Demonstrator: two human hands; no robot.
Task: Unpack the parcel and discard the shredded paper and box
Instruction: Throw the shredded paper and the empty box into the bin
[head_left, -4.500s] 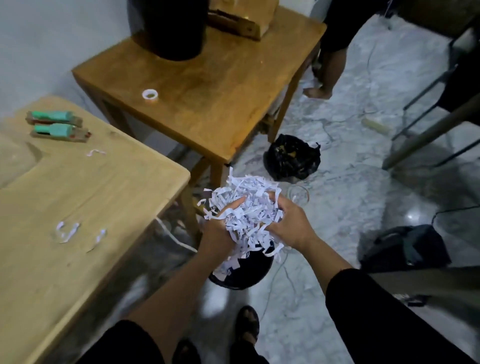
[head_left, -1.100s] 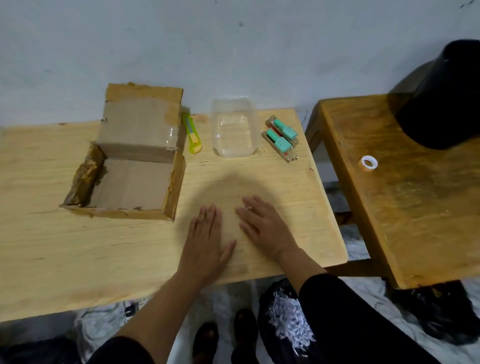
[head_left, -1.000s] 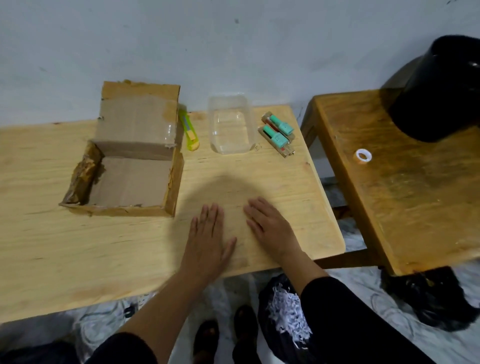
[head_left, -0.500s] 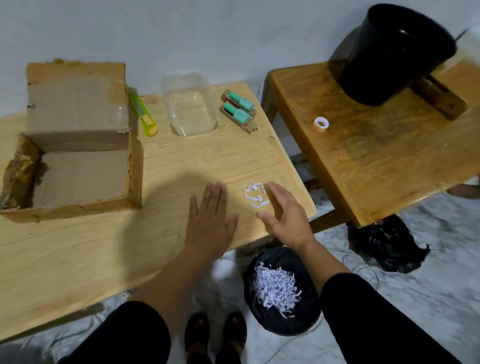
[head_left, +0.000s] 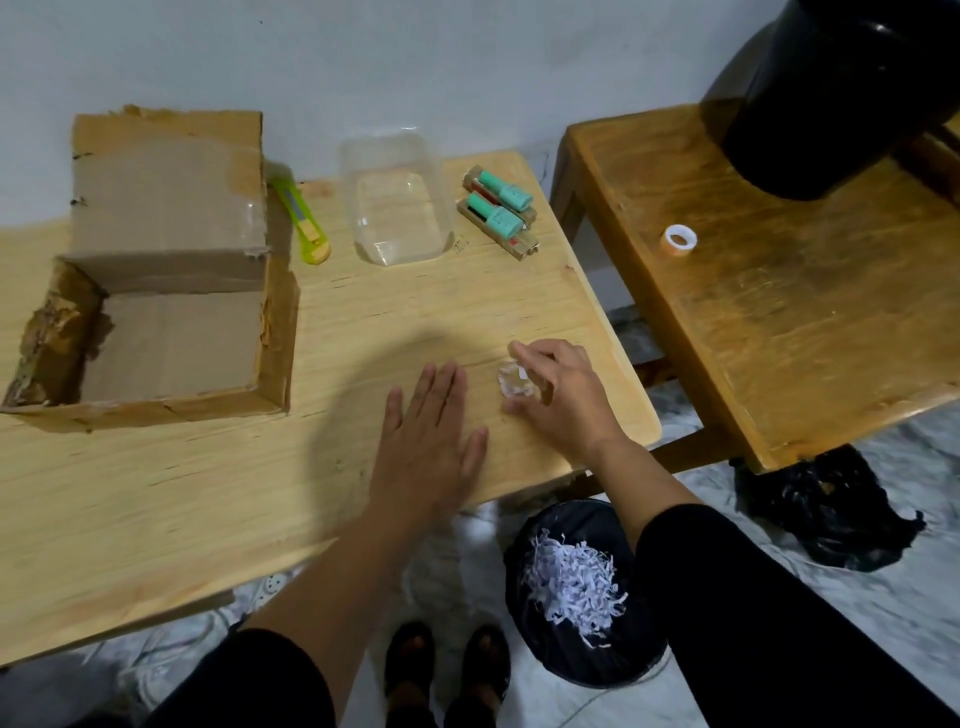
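An open cardboard box (head_left: 166, 291) lies empty on the left of the light wooden table (head_left: 182, 488), its flap up against the wall. My left hand (head_left: 431, 436) rests flat on the tabletop, fingers apart. Just to its right, my right hand (head_left: 563, 395) curls over a small clump of white paper shreds (head_left: 511, 382) on the table, fingertips touching them. On the floor below the table's right corner, a black bin (head_left: 571, 654) holds a heap of shredded paper (head_left: 571, 582).
Along the wall stand a yellow-green box cutter (head_left: 304, 218), a clear plastic container (head_left: 397, 200) and two teal-capped items in brown packs (head_left: 498, 210). A darker wooden table (head_left: 810, 322) at right carries a tape roll (head_left: 679, 240) and a black bucket (head_left: 836, 88). A black bag (head_left: 831, 509) lies on the floor.
Earlier both hands dropped a big handful of shreds into the bin. Since then they swept the tabletop, and my right hand has closed in over the gathered scraps.
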